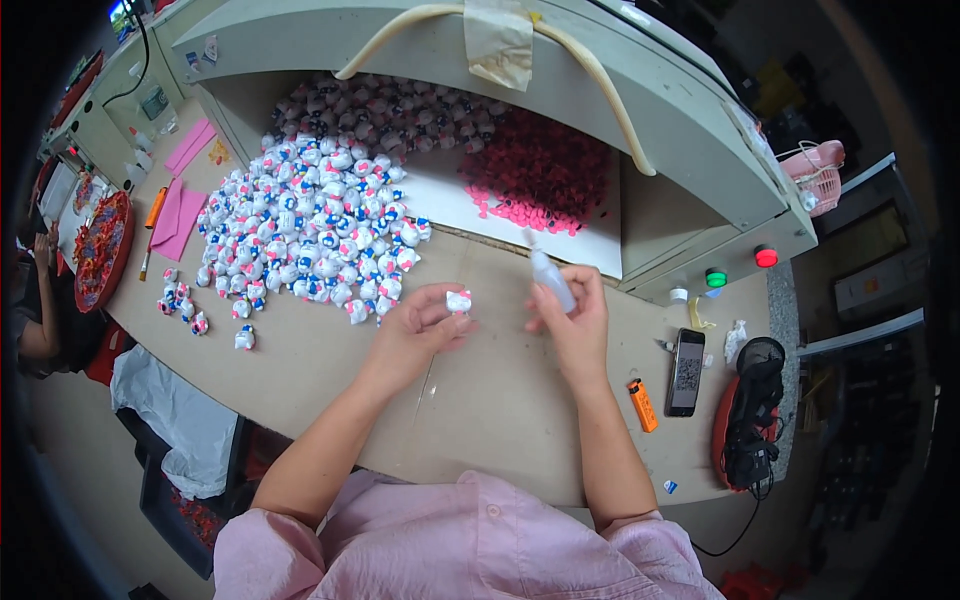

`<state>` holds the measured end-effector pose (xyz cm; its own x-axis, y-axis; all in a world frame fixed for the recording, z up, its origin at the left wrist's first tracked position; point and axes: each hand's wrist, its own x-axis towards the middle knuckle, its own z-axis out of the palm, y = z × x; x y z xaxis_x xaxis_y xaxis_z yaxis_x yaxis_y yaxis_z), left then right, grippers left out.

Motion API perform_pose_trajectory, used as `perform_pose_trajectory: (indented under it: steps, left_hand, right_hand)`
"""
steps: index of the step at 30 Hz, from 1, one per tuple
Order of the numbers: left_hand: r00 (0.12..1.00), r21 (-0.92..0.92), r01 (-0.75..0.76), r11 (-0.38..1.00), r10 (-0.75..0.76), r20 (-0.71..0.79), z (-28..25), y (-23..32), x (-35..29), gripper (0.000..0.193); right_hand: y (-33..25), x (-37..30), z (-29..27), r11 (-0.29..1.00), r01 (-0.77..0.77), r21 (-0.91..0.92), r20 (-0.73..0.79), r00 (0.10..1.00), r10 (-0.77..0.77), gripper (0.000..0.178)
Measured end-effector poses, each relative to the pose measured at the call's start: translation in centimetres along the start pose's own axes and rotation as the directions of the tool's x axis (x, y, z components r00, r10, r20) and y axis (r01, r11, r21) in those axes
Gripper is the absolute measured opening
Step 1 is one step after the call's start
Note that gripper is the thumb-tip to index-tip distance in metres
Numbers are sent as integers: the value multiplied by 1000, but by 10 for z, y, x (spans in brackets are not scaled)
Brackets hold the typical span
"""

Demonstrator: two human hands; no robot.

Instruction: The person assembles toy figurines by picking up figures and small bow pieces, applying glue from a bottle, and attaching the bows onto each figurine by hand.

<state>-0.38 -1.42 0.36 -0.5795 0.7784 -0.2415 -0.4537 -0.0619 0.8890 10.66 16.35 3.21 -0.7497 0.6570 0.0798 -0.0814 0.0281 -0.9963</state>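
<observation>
Between the thumb and fingers of my left hand is a small white figurine with pink and dark marks. My right hand grips a translucent squeeze bottle, its nozzle tilted up and leftward, apart from the figurine. Beyond my left hand spreads a big heap of similar white figurines with blue and pink parts, reaching back into the hooded booth. Small pink pieces are piled on a white sheet inside the booth, beyond the bottle.
At right lie an orange lighter, a phone and a red tray with black gear. Green and red buttons sit on the booth. Far left are pink sheets and a co-worker's arm by a red tray.
</observation>
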Motion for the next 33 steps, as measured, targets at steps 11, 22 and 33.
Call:
perform_pose_trajectory:
  steps: [11, 22, 33]
  left_hand:
    - [1000, -17, 17, 1000, -17, 22, -4, 6, 8, 40]
    - [981, -181, -195, 964, 191, -40, -11, -6, 2, 42]
    - [987, -46, -82, 996, 87, 131, 3, -18, 4, 48]
  right_hand:
    - [0, 137, 25, 479, 110, -871, 106, 994, -35, 40]
    - [-28, 19, 36, 948, -279, -153, 215, 927, 308, 15]
    - [-12, -33, 4, 897, -426, 115, 156, 900, 407, 16]
